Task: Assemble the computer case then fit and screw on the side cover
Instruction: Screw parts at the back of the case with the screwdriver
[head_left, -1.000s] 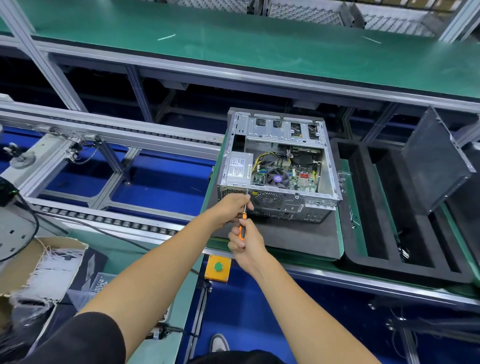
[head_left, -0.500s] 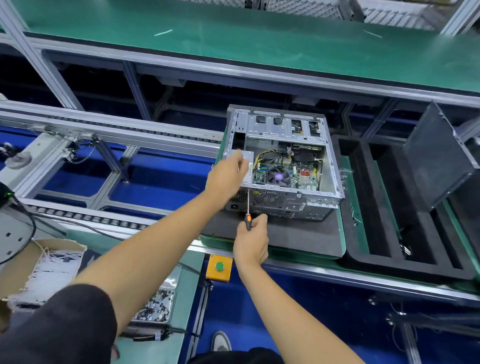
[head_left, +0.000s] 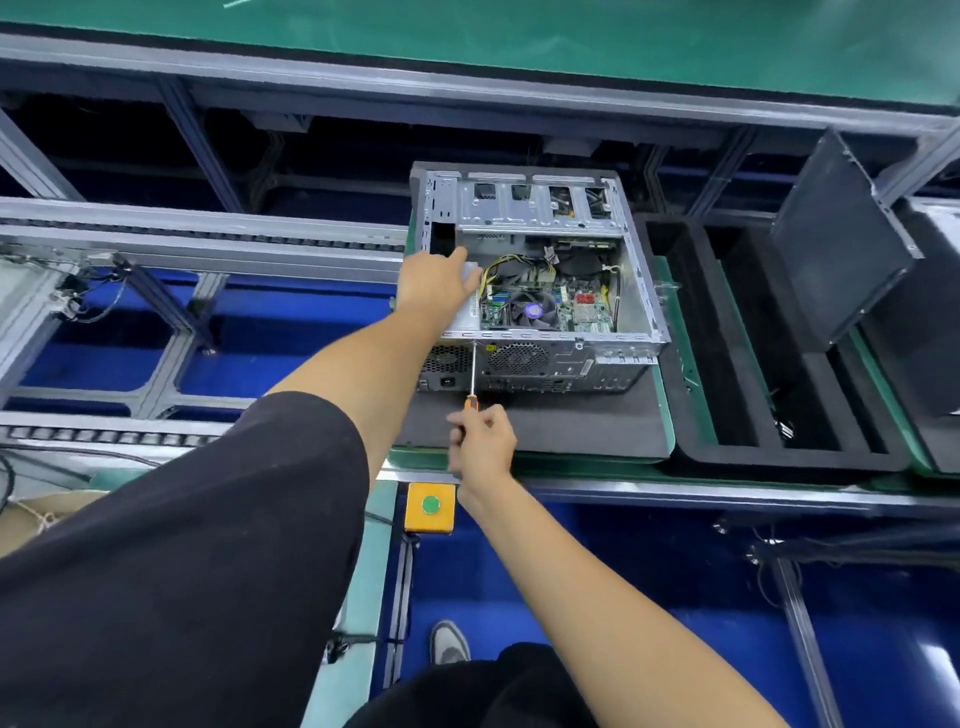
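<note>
Two hands at work: nearer, right hand (head_left: 480, 441) gripping orange-handled screwdriver (head_left: 471, 382), shaft running straight ahead to rear edge of open grey metal computer case (head_left: 540, 280); farther, left hand (head_left: 434, 283), fingers extended, pressing silver power-supply box (head_left: 467, 312) inside.

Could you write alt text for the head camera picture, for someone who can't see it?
A person's right hand holds an orange-handled screwdriver against the rear panel of an open computer case, while the left hand rests on the power supply inside. The case sits on a dark foam pad, with a dark side cover leaning at right.
</note>
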